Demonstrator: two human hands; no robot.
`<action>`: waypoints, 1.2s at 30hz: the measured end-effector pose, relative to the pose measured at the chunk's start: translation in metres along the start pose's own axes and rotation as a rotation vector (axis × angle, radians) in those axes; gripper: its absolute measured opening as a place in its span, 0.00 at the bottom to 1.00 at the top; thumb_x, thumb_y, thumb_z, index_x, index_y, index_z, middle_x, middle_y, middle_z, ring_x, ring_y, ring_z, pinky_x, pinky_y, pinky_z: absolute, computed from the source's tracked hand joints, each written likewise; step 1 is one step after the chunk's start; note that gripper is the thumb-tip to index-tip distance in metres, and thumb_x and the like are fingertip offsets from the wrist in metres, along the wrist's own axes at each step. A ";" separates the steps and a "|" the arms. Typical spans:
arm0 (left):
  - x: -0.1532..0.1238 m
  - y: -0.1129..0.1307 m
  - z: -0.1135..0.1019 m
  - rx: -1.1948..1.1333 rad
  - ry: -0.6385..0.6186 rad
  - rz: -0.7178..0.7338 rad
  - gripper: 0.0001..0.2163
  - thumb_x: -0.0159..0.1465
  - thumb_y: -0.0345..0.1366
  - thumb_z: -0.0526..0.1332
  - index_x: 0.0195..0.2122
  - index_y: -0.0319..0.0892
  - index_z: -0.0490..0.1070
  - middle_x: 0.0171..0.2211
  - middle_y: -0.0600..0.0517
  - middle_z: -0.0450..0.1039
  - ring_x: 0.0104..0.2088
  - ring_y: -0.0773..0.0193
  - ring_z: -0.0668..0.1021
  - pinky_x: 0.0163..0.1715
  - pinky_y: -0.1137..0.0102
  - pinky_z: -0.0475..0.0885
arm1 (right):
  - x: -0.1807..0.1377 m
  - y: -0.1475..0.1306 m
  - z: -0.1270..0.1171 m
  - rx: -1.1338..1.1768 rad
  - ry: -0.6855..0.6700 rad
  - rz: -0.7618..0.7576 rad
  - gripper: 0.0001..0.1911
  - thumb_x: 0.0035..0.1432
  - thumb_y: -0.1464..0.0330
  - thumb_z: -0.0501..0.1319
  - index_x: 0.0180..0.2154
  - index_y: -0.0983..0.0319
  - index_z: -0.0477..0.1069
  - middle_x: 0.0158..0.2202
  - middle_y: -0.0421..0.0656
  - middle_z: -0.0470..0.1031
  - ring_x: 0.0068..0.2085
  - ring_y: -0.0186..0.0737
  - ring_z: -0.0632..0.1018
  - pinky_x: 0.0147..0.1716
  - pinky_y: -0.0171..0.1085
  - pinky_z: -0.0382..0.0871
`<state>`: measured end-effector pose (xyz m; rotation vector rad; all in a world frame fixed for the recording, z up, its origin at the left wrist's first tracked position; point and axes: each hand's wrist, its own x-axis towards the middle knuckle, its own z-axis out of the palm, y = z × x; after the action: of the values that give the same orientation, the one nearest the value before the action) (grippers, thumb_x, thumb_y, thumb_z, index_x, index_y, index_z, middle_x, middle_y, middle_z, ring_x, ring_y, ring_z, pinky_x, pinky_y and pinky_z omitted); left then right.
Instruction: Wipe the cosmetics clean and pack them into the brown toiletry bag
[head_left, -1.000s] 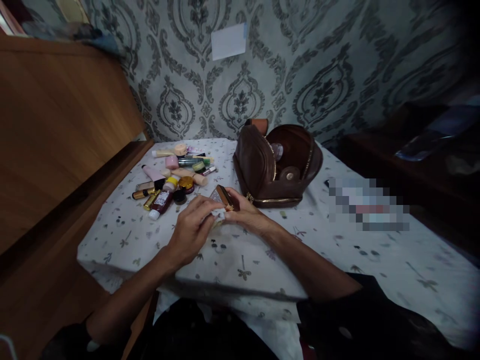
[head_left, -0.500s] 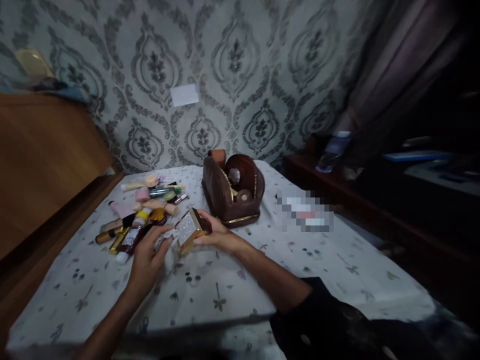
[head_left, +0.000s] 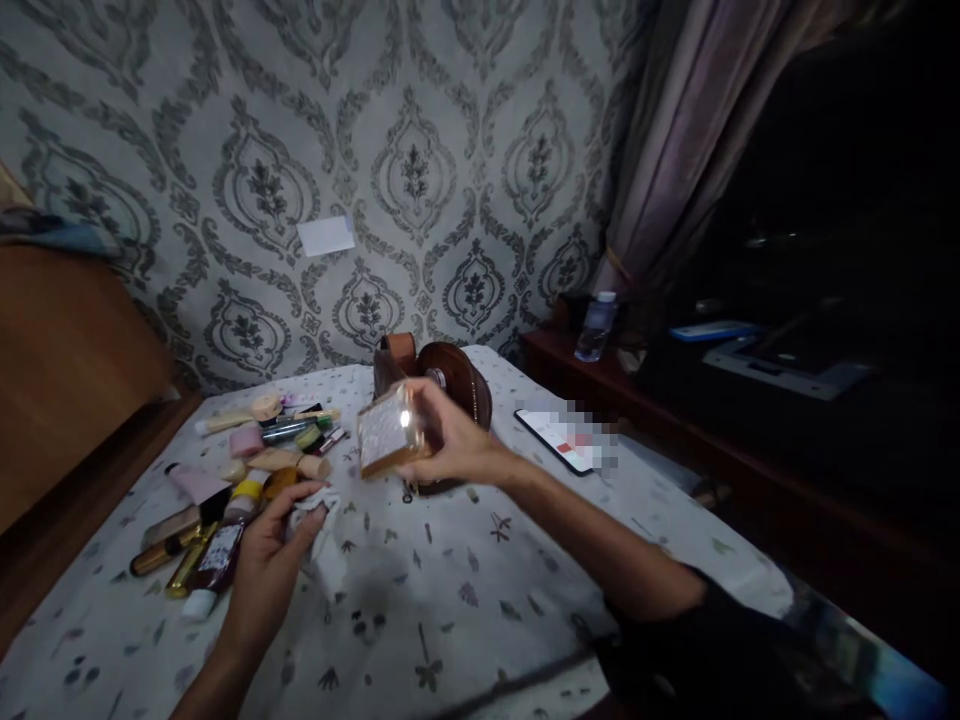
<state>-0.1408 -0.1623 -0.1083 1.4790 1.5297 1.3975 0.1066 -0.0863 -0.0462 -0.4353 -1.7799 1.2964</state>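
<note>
My right hand (head_left: 463, 440) grips a gold-edged box (head_left: 382, 432) with a glittery pale face, held up off the table in front of the brown bag. Light glints off one edge of it. A crumpled white tissue (head_left: 327, 545) is pinched in my left hand (head_left: 271, 550), its loose end hanging toward the tablecloth. The brown bag (head_left: 481, 388) stands with its zip undone, partly hidden behind my right hand and the box. Left of my left hand lies a dark bottle with a white cap (head_left: 219, 558), among several cosmetics.
Tubes and jars, among them a pink jar (head_left: 245, 441) and a pink tube (head_left: 199, 484), spread over the left of the patterned tablecloth (head_left: 420, 560). A phone (head_left: 551, 437) lies to the right. A water bottle (head_left: 597, 328) stands on a dark red ledge beyond.
My right hand has lifted the box up and turned it, bringing it before the bag. My left hand with the tissue has come apart from the box. The view has shifted right.
</note>
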 end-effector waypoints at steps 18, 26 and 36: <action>0.013 -0.076 -0.004 0.252 -0.185 0.011 0.21 0.58 0.55 0.63 0.44 0.45 0.78 0.46 0.49 0.80 0.49 0.50 0.80 0.52 0.61 0.74 | 0.071 -0.003 -0.147 -1.399 -0.267 0.216 0.42 0.38 0.63 0.74 0.56 0.60 0.64 0.47 0.47 0.70 0.49 0.52 0.68 0.49 0.45 0.62; 0.010 -0.075 0.002 0.212 -0.228 0.037 0.20 0.57 0.56 0.63 0.41 0.46 0.80 0.44 0.48 0.81 0.46 0.51 0.81 0.47 0.64 0.77 | 0.085 0.012 -0.146 -1.646 -0.423 0.397 0.47 0.36 0.54 0.77 0.59 0.49 0.67 0.58 0.52 0.62 0.59 0.64 0.61 0.55 0.61 0.54; 0.016 -0.072 -0.004 0.245 -0.309 0.026 0.21 0.56 0.57 0.64 0.41 0.48 0.81 0.42 0.49 0.82 0.43 0.51 0.82 0.44 0.65 0.79 | 0.092 0.033 -0.145 -1.767 -0.446 0.470 0.43 0.40 0.56 0.75 0.59 0.50 0.67 0.58 0.52 0.64 0.60 0.65 0.62 0.55 0.61 0.56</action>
<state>-0.1717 -0.1360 -0.1702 1.7721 1.5245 0.9634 0.1646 0.0771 -0.0236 -1.6223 -2.9399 -0.3911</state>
